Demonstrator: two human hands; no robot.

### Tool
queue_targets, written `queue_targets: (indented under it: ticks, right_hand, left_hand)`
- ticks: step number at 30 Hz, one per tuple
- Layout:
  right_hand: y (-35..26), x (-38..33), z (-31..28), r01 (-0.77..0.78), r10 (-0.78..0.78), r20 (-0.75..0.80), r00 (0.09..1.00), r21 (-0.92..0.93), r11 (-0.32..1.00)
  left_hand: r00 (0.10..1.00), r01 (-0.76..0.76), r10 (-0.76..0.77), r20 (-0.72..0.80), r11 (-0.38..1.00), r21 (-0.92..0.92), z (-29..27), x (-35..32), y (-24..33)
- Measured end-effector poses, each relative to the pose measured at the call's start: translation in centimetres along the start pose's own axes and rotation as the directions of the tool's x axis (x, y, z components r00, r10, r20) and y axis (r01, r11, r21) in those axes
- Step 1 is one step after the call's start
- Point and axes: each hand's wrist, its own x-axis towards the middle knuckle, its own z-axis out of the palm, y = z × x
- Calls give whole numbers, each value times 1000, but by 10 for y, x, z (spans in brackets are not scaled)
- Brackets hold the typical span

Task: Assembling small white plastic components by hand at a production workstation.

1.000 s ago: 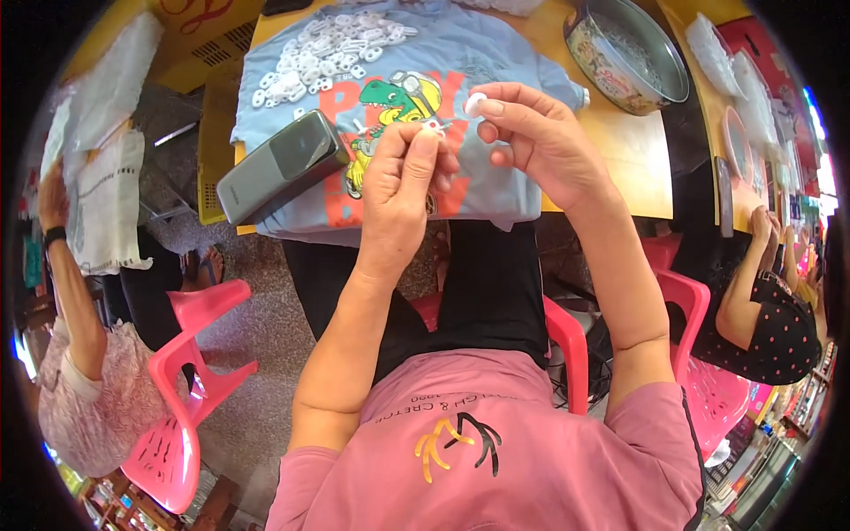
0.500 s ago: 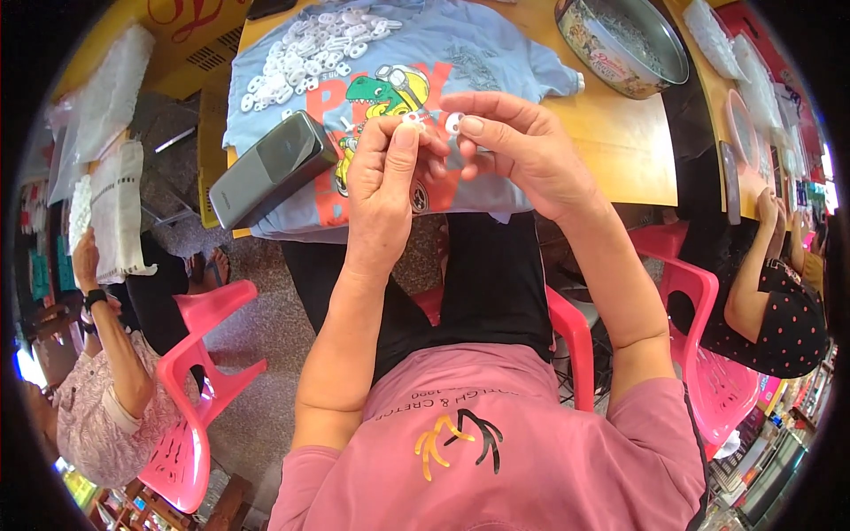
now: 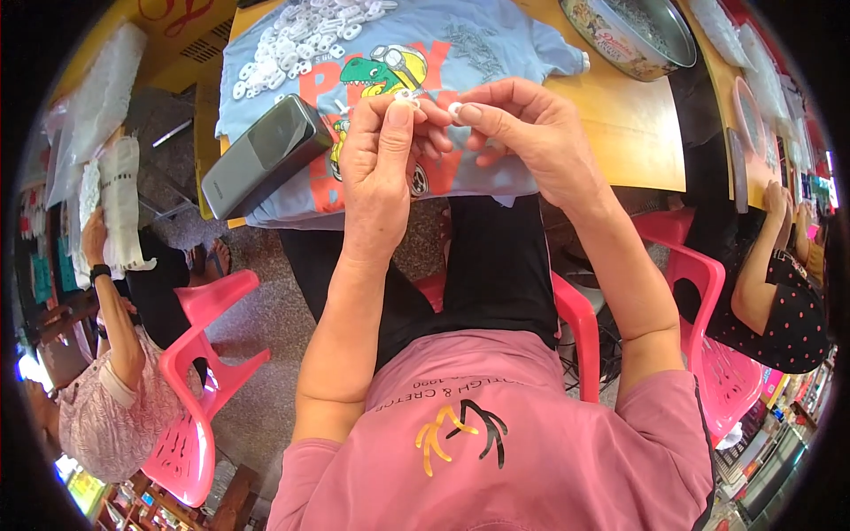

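Observation:
My left hand [image 3: 379, 164] and my right hand [image 3: 522, 133] meet above the table edge. Between my right thumb and forefinger I pinch a small white plastic ring [image 3: 455, 109]. My left fingertips hold a small metal piece [image 3: 408, 94] close beside it. Under the hands lies a light blue shirt [image 3: 496, 53] with an orange and green dinosaur print, spread over the wooden table [image 3: 633, 133]. A pile of small white plastic parts [image 3: 301, 35] lies on the shirt at the far left. Several small metal pieces [image 3: 474, 49] lie on the shirt to the right of the print.
A dark phone [image 3: 266, 155] lies on the shirt's left edge. A round metal tin [image 3: 633, 31] stands at the back right. Pink plastic chairs [image 3: 199, 372] stand on both sides. A seated person [image 3: 106, 389] is at my left, another person [image 3: 766, 283] at my right.
My hands have come closer together. Ring and metal piece now almost touch. The view has shifted so the table sits higher in the picture.

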Motion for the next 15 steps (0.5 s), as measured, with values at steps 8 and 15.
queue_targets:
  ticks: [8, 15]
  right_hand:
    - [-3, -2, -6, -129, 130, 9, 992, 213, 969]
    - [3, -2, -6, -98, 105, -6, 994, 314, 944]
  left_hand:
    - [1000, 14, -14, 7, 1000, 5, 1, -1, 2]
    - [1000, 1, -3, 29, 997, 73, 1, -1, 2]
